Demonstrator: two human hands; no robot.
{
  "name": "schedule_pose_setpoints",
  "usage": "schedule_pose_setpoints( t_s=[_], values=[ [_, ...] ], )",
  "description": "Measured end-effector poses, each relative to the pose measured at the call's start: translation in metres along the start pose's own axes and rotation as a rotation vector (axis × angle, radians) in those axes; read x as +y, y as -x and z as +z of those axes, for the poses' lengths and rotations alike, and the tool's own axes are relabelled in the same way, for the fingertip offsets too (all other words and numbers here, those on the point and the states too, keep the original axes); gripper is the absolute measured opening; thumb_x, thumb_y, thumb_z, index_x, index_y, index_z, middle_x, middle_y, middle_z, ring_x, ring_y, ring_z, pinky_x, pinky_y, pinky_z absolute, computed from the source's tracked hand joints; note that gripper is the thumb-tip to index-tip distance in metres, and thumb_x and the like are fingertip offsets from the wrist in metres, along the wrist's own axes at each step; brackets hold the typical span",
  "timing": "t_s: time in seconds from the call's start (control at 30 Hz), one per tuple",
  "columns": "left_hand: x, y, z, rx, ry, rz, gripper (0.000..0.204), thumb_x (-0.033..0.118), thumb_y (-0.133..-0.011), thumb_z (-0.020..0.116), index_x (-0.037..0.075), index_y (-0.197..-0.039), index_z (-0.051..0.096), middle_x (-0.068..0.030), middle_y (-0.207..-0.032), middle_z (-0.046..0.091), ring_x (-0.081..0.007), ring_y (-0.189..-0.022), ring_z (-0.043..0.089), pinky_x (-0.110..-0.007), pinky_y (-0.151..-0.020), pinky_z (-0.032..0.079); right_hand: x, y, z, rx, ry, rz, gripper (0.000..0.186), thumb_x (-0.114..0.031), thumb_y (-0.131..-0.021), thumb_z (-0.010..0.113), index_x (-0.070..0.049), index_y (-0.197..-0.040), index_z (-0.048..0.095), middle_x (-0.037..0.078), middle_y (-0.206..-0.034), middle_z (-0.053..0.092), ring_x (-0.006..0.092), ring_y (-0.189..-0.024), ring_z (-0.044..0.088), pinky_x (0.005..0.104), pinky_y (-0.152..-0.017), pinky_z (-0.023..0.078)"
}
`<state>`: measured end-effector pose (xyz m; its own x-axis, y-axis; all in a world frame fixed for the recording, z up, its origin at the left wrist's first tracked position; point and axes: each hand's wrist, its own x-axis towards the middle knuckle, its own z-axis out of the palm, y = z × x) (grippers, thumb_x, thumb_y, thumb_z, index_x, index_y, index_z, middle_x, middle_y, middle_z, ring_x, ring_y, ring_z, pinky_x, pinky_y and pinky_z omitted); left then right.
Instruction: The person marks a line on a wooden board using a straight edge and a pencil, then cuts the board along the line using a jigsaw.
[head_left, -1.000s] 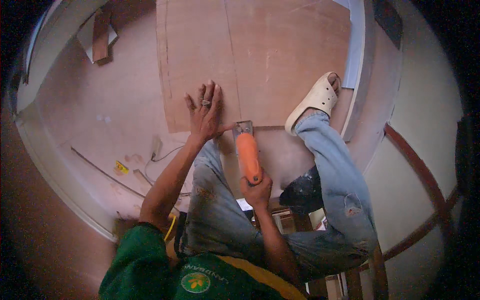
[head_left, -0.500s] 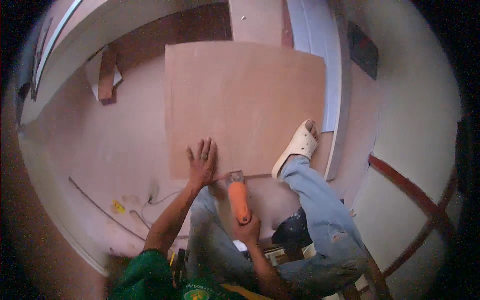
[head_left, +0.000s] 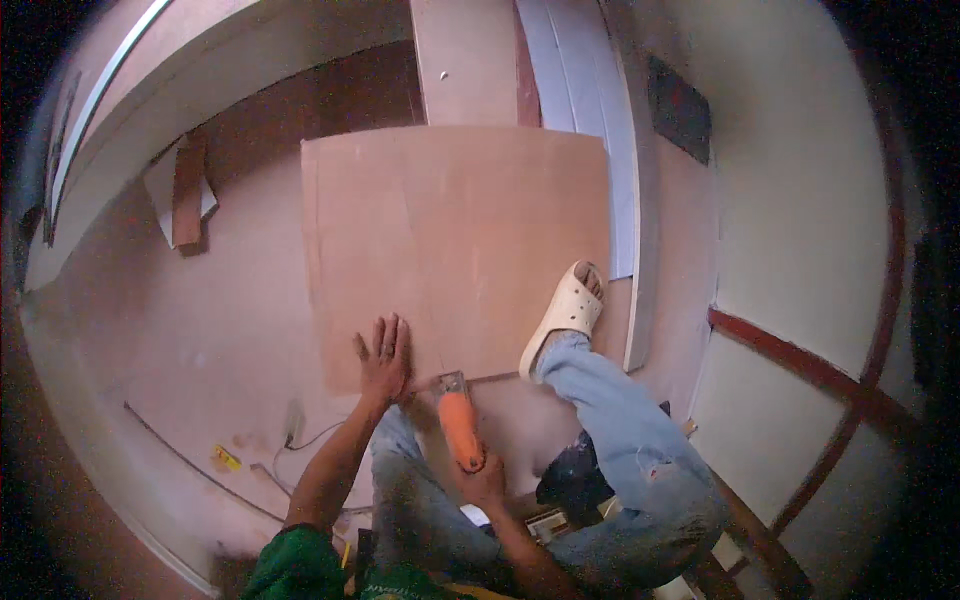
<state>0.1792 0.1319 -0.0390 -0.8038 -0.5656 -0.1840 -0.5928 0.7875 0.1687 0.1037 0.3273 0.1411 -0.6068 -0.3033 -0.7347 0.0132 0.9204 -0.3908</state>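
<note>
A flat brown wooden board (head_left: 470, 230) lies in front of me. My left hand (head_left: 383, 362) presses flat on its near edge, left of the middle, with fingers stretched out. My right hand (head_left: 485, 483) is wrapped round the rear of an orange power tool (head_left: 461, 430) that looks like a jigsaw. Its metal plate (head_left: 452, 383) meets the board's near edge, just right of my left hand. Any blade is hidden. My foot in a cream slipper (head_left: 565, 315) rests on the board's right near corner.
Past the board's right side lie pale ribbed panels (head_left: 575, 80) and a long strip (head_left: 637, 300). A wood offcut (head_left: 188, 200) lies far left. Cables (head_left: 190, 460) and a small yellow thing (head_left: 226, 457) are on the floor at left. A dark bag-like thing (head_left: 577, 478) sits under my leg.
The whole view has shifted, so the board, hands and tool sit lower and further left in it. Both hands keep their places on the board and the tool.
</note>
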Motion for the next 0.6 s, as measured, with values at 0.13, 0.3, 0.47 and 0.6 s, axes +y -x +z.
schedule_pose_setpoints(
  t_s=[0.13,0.3,0.47,0.6],
  values=[
    [-0.003,0.003,-0.004,-0.001,-0.123,0.037,0.121,0.081,-0.066,0.056,-0.003,-0.147,0.024,-0.0212,-0.155,0.021,-0.0414,-0.145,0.011,-0.068,-0.108,-0.008,-0.001,0.001,0.001,0.023,0.025,0.008,0.049,-0.037,-0.068,0.078,0.003,-0.09,0.06,0.025,-0.082,0.063,0.044,-0.082,0.063,0.0491,-0.071,0.05],
    [-0.005,0.006,-0.02,-0.04,0.255,-0.063,0.115,0.076,-0.068,0.059,0.001,-0.148,0.024,-0.0171,-0.156,0.021,-0.0366,-0.145,0.015,-0.068,-0.109,-0.002,0.006,-0.004,0.002,-0.125,-0.086,0.031,0.052,-0.036,-0.069,0.076,0.001,-0.101,0.061,0.024,-0.096,0.065,0.0395,-0.093,0.064,0.0464,-0.078,0.051],
    [-0.048,-0.011,-0.03,0.127,0.102,-0.554,0.115,0.073,-0.07,0.06,-0.003,-0.147,0.02,-0.0181,-0.154,0.023,-0.0381,-0.144,0.016,-0.069,-0.108,0.005,0.048,0.002,0.021,-0.06,-0.127,0.013,0.064,-0.038,-0.071,0.074,0.0,-0.118,0.053,0.026,-0.107,0.062,0.0374,-0.099,0.063,0.046,-0.082,0.05],
    [-0.114,-0.069,-0.044,0.135,0.404,-0.872,0.109,0.07,-0.072,0.065,-0.009,-0.14,0.034,-0.0272,-0.142,0.041,-0.0413,-0.133,0.037,-0.056,-0.109,0.027,0.092,0.004,0.008,0.08,0.211,-0.123,0.07,-0.045,-0.073,0.075,0.002,-0.117,0.049,0.024,-0.106,0.06,0.0335,-0.089,0.061,0.0442,-0.078,0.049]
  ],
)
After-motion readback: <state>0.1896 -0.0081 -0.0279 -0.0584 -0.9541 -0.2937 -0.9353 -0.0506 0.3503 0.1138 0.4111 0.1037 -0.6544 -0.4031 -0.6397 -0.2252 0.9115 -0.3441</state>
